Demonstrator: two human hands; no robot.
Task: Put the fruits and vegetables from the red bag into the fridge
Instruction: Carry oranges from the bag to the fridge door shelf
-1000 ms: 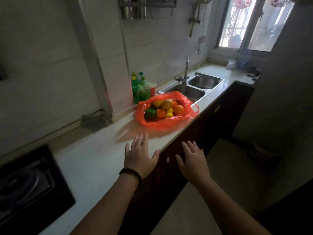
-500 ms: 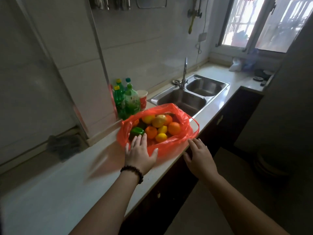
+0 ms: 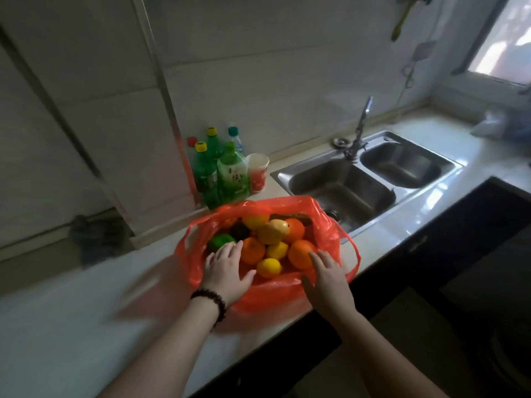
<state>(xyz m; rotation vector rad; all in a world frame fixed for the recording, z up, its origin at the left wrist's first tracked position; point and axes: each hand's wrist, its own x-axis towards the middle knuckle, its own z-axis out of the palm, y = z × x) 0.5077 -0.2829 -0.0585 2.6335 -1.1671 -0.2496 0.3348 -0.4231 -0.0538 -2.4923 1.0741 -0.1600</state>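
An open red plastic bag [image 3: 275, 291] lies on the white counter [image 3: 71, 334] near its front edge. Inside lie oranges [image 3: 298, 254], lemons [image 3: 268, 267], a yellow pear-like fruit [image 3: 271, 231] and a green pepper [image 3: 219, 241]. My left hand [image 3: 227, 271], with a dark bead bracelet, reaches over the bag's near rim with straight fingers, fingertips at the green pepper. My right hand [image 3: 327, 278] hovers over the bag's right side, fingers extended, fingertips at an orange. Neither hand holds anything. No fridge is in view.
Several green bottles [image 3: 218, 170] and a paper cup [image 3: 257, 172] stand against the tiled wall behind the bag. A double steel sink [image 3: 370, 179] with a tap lies to the right. A grey cloth [image 3: 94, 239] sits at the left. Dark cabinets run below the counter.
I have stepped closer to the counter. Both hands moved forward from the bag's near edge to reach over and into its opening, touching the produce.
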